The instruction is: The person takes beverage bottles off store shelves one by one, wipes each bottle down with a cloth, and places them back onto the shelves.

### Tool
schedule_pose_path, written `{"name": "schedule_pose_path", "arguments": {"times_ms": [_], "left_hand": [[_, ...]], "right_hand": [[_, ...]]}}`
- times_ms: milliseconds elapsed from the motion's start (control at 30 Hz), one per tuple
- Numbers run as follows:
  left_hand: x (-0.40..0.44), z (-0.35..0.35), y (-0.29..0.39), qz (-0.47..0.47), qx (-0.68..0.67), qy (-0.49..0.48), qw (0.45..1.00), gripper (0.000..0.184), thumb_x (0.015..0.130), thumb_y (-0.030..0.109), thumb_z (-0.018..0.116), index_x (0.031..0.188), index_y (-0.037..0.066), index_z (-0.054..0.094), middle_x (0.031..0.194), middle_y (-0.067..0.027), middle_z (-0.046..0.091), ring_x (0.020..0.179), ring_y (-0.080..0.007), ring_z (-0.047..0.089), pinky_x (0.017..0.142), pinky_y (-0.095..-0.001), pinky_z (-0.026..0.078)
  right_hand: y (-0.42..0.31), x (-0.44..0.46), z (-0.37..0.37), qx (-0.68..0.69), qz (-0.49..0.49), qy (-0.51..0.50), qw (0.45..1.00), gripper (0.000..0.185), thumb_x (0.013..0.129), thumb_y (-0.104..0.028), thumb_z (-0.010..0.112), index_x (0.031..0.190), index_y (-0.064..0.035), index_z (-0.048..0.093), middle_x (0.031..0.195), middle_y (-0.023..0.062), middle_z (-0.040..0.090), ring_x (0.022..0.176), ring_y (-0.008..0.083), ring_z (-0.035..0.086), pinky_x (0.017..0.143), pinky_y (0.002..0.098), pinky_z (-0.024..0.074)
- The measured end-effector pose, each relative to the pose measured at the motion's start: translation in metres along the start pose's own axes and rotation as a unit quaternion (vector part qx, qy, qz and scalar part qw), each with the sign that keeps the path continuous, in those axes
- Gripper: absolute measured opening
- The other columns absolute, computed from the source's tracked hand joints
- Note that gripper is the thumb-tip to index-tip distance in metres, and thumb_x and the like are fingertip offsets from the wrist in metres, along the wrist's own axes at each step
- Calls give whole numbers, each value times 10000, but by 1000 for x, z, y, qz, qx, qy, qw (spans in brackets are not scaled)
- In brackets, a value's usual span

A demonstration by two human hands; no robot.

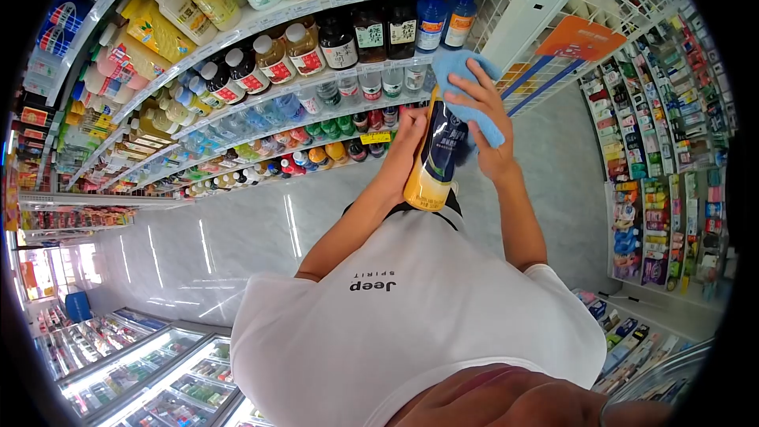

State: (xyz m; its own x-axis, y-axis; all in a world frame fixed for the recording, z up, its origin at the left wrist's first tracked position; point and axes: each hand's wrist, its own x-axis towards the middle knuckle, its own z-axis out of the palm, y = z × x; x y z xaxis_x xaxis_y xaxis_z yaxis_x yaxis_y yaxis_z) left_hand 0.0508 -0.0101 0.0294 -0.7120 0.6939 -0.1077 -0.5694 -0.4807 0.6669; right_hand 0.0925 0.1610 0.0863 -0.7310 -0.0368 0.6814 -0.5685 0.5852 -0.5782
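Note:
My left hand [406, 145] is closed around the side of a bottle [437, 154] with a dark blue label and a yellow-orange lower end. The bottle is tilted in front of my waist. A light blue cloth [466, 71] is gripped in my right hand [492, 122], whose fingers press it over the bottle's upper end. The cloth hides the cap and neck. Just beyond both hands, a shelf holds dark-capped bottles [337, 46] and blue bottles [431, 24].
Curved drink shelves [229, 107] fill the left and front. A white wire-mesh rack end [526, 24] with an orange sign [581, 37] stands at front right. Packed goods shelves [656, 158] line the right side. Glass-door coolers [150, 372] stand at lower left. Grey floor [237, 245] lies between.

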Motion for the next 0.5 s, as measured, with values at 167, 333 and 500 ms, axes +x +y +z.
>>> {"name": "schedule_pose_path", "arguments": {"times_ms": [167, 333, 500], "left_hand": [[3, -6, -9, -12, -32, 9, 999, 303, 1097, 392, 416, 1296, 169, 465, 1199, -49, 596, 1072, -140, 638, 867, -315, 577], [8, -4, 5, -139, -196, -41, 970, 577, 1068, 542, 373, 1456, 126, 469, 1320, -157, 617, 1160, -259, 653, 938, -414, 582], [21, -9, 11, -119, -231, -76, 963, 660, 1033, 617, 402, 1397, 81, 527, 1241, -171, 662, 1128, -287, 667, 947, -435, 576]], "right_hand": [[-10, -6, -4, -71, -44, -76, 994, 342, 970, -264, 535, 1195, -94, 728, 1370, 94, 637, 1455, 386, 387, 1206, 554, 207], [-33, -24, 3, -49, -82, -183, 978, 324, 904, -259, 580, 1166, -166, 745, 1351, 32, 652, 1400, 326, 480, 1199, 563, 204], [-46, -46, 15, -2, -106, -185, 977, 351, 915, -280, 553, 1195, -169, 731, 1348, 30, 655, 1389, 319, 499, 1194, 571, 206]]}}
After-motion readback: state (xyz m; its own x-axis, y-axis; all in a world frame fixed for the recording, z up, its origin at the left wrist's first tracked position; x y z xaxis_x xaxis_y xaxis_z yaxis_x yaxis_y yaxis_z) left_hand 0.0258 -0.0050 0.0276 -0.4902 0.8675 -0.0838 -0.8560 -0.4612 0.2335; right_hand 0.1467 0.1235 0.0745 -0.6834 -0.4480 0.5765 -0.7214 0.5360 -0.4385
